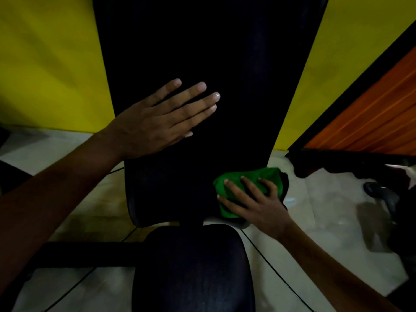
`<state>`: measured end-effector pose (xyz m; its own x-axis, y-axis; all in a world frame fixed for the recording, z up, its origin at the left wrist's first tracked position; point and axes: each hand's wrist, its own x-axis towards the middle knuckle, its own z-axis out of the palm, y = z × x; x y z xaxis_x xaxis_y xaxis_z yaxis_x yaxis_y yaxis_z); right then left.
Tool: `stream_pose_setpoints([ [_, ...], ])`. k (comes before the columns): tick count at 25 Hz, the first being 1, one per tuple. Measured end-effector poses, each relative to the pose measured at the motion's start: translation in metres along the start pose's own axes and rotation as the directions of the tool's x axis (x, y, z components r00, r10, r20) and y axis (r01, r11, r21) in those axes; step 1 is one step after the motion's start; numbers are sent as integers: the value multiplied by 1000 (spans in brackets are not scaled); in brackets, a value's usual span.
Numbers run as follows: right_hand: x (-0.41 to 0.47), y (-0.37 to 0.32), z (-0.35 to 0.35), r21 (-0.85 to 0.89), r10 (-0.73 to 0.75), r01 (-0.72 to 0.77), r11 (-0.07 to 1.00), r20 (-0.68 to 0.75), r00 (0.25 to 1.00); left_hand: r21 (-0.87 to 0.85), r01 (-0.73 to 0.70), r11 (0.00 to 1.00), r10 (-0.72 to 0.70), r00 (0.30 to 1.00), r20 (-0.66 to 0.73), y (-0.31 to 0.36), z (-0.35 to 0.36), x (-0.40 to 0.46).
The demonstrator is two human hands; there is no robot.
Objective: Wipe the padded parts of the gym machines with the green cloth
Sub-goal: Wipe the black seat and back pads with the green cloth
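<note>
Looking down from the head camera, a long dark back pad runs up the middle of the view and serves as the landmark for everything else. On the left part of the back pad lies the left hand, palm down, its fingers straight and spread a little, flat against the padding and holding nothing. At the lower right corner of the back pad, the right hand presses the green cloth onto the pad's edge; its fingers are spread and bent over the bunched fabric, gripping it against the padding. The green cloth is crumpled, partly under that hand, and reaches out past the pad's right rim. Just below the back pad, with a narrow gap between them, sits a dark rounded seat pad. A black frame bar runs out to the left from beneath the seat pad. Behind the back pad on both sides stands a yellow wall, and to its right an orange slatted panel with a dark border slants upward. Pale tiled floor shows around the back pad's lower end, and dark, blurred machine parts lie on it far to the right.
</note>
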<state>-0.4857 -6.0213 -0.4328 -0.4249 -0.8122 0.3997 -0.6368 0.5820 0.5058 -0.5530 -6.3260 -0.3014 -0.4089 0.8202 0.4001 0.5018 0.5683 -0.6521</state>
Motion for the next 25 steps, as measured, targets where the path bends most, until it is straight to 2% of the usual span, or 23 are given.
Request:
stream_pose_setpoints([
  [2, -8, -7, -3, -15, -83, 84, 996, 66, 994, -3, 8, 1000, -8, 1000, 5, 4, 1, -2],
  [3, -3, -4, -7, -5, -81, 81, 997, 57, 995, -3, 11, 1000, -11, 1000, 9, 5, 1, -3],
  [5, 21, 11, -19, 15, 22, -21, 1000, -29, 999, -1, 16, 1000, -16, 1000, 17, 8, 2, -4],
  [7, 42, 27, -26, 20, 195, -195, 981, -146, 970, 5, 21, 1000, -22, 1000, 21, 10, 3, -3],
  [9, 41, 25, -21, 16, 229, -230, 973, -181, 956, 3, 32, 999, -32, 999, 14, 11, 5, -4],
  [10, 33, 17, -14, 12, 168, -168, 986, -142, 976, -2, 35, 999, -35, 999, 11, 10, 5, -5],
  [12, 6, -4, 2, -11, -95, 95, 995, -6, 995, -9, 19, 1000, -19, 1000, 5, 7, 3, -7],
  [14, -6, -9, 4, -36, -325, 331, 943, 117, 938, -4, -10, 1000, 10, 1000, 10, 3, 3, -10],
  [15, 0, -5, 0, -20, -355, 359, 933, 113, 928, 5, -15, 1000, 15, 1000, 14, 0, 3, -14],
  [16, 15, 0, -6, 8, -315, 315, 949, 65, 947, 16, -8, 1000, 8, 1000, 15, -3, 3, -20],
  [18, 53, 10, -21, 35, -51, 54, 998, -82, 995, 27, 18, 999, -19, 1000, 13, -4, 3, -27],
  [19, 66, 13, -23, 36, 101, -97, 995, -164, 981, 20, 25, 999, -25, 1000, 18, -3, 3, -28],
  [20, 73, 11, -22, 28, 190, -189, 982, -233, 954, 7, 24, 1000, -25, 999, 25, -2, 3, -29],
  [21, 74, 6, -17, 1, 183, -189, 982, -254, 950, -3, 20, 1000, -20, 999, 29, -2, 3, -29],
  [22, 69, -1, -10, -31, 93, -103, 994, -219, 971, -6, 12, 1000, -12, 1000, 26, -3, 2, -30],
  [23, 58, -10, 1, -39, -62, 57, 998, -145, 987, -5, 4, 1000, -3, 1000, 21, -6, 1, -31],
  [25, 39, -23, 14, -26, -384, 385, 923, 30, 923, -6, -14, 1000, 14, 1000, 12, -13, -2, -34],
])
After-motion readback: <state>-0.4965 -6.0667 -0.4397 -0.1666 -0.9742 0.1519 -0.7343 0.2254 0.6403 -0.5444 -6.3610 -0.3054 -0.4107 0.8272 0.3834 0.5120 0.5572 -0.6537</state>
